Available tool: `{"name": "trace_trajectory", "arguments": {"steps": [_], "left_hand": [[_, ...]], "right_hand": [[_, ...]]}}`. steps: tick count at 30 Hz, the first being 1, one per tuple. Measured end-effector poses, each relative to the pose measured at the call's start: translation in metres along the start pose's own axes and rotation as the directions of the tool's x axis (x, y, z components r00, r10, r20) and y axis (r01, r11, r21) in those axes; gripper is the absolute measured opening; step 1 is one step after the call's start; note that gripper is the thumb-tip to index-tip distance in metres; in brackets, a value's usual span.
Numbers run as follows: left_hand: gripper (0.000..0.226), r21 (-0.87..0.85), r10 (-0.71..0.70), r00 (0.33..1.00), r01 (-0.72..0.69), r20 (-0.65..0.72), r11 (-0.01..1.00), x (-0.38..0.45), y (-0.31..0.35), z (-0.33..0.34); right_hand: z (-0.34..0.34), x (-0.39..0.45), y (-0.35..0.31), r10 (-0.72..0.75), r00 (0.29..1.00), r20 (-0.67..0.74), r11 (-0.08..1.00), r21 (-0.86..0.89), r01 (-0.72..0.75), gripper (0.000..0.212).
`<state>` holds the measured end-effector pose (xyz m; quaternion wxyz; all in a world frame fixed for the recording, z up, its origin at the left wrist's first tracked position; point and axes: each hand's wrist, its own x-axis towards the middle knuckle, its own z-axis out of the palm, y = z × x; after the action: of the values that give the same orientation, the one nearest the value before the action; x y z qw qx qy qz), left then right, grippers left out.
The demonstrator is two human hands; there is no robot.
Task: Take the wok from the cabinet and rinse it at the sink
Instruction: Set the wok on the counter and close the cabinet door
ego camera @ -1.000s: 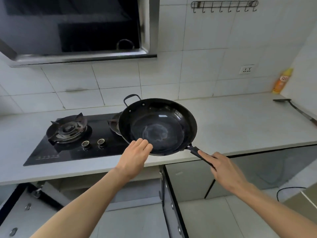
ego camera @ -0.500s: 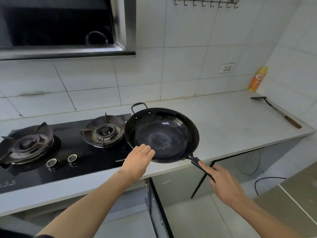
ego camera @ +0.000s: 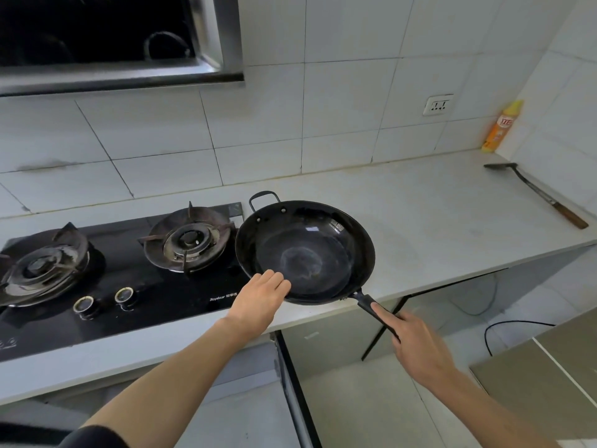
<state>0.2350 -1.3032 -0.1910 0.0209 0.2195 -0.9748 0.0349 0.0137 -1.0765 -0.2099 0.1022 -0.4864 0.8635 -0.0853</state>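
Wok (ego camera: 305,252) — black, round, held level above the front edge of the counter (ego camera: 436,221), just right of the gas hob (ego camera: 106,286). Bowl holds no food or water; only a pale dull ring shows on the bottom. Long axis runs from the small loop handle (ego camera: 264,198) at about 11 o'clock to the straight black handle (ego camera: 371,307) at about 5 o'clock, so the straight handle points toward the person and to the right.

Right hand (ego camera: 416,344): fingers wrapped round the straight handle, forefinger laid along its top. Slightly blurred.

Left hand (ego camera: 258,300): at the wok's rim at about 7 o'clock, knuckles up, fingers bent over the near edge. Whether they grip the rim or merely steady it — cannot tell.

Hob: two burners, two knobs at its front.

Counter, far right at about 2 o'clock: a spatula (ego camera: 536,194) lying flat, wooden grip toward the counter edge; an orange bottle (ego camera: 500,127) standing upright in the corner against the tiled wall. A wall socket (ego camera: 437,105) sits left of the bottle.

Below the counter, a cabinet door (ego camera: 290,392) stands open, edge-on.
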Motion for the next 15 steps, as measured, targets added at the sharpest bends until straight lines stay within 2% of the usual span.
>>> {"name": "trace_trajectory", "arguments": {"steps": [15], "left_hand": [[0.043, 0.015, -0.009, 0.999, 0.009, 0.042, 1.0, 0.009, -0.004, 0.02]], "right_hand": [[0.015, 0.007, 0.0, 0.031, 0.999, 0.042, 0.999, -0.025, -0.03, 0.08]]}}
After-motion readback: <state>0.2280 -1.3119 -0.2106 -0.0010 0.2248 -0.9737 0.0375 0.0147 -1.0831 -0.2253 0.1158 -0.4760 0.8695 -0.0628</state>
